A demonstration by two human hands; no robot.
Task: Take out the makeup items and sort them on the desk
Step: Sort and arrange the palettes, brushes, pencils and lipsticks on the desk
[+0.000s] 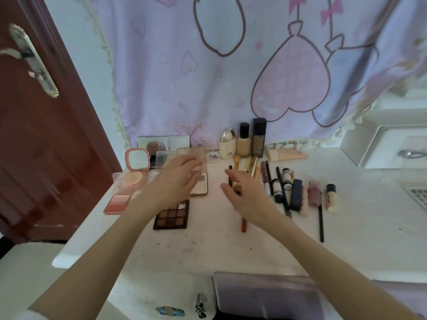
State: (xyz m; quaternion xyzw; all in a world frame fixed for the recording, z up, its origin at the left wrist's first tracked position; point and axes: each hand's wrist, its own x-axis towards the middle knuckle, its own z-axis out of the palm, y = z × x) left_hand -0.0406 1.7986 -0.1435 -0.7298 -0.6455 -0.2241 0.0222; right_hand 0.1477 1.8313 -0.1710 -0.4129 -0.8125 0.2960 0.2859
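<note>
Makeup lies spread over the white desk [231, 245]. My left hand [175, 181] hovers with fingers apart above an open pale palette [200, 184], holding nothing. My right hand [242, 192] is also spread, just over a black pencil [230, 176] and a red-brown pencil [243, 224]. A dark eyeshadow palette [172, 215] lies below my left hand. Pink blush compacts [126, 183] and mirrors sit at the left. Foundation bottles [245, 140] stand at the back. Tubes, pencils and small bottles [298, 190] lie in a row at the right.
A purple bag or pouch [265, 294] sits at the desk's near edge, with hair clips [199, 306] beside it. A pink curtain [231, 65] hangs behind the desk. A brown door [46, 135] stands at the left, and a white drawer unit [383, 146] at the right.
</note>
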